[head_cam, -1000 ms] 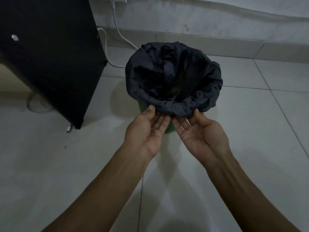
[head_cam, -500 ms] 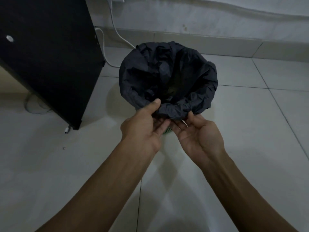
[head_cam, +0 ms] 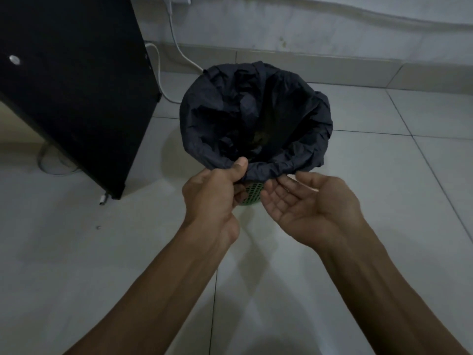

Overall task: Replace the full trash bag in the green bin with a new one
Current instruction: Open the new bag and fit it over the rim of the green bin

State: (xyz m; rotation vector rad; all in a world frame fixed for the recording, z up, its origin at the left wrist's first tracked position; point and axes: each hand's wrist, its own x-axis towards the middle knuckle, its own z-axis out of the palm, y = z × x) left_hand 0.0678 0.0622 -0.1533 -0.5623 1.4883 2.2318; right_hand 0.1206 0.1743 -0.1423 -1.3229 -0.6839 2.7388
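Our left hand [head_cam: 212, 196] pinches the near fold of the black trash bag [head_cam: 256, 119], thumb on top; our right hand [head_cam: 307, 201] lies wide, palm up, fingertips at the hem. The bag lines the green bin [head_cam: 252, 194] on the floor [head_cam: 384, 175]. We should peel the hem upward evenly, working around the rim.

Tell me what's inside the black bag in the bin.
The black trash bag is open at the top, with only dark crumpled folds and a faint brownish patch visible deep inside. Any contents are too dark to identify. The left hand pinches its near edge.

Left hand [head_cam: 212, 198] pinching with thumb; right hand [head_cam: 307, 203] palm-up, fingers relaxed
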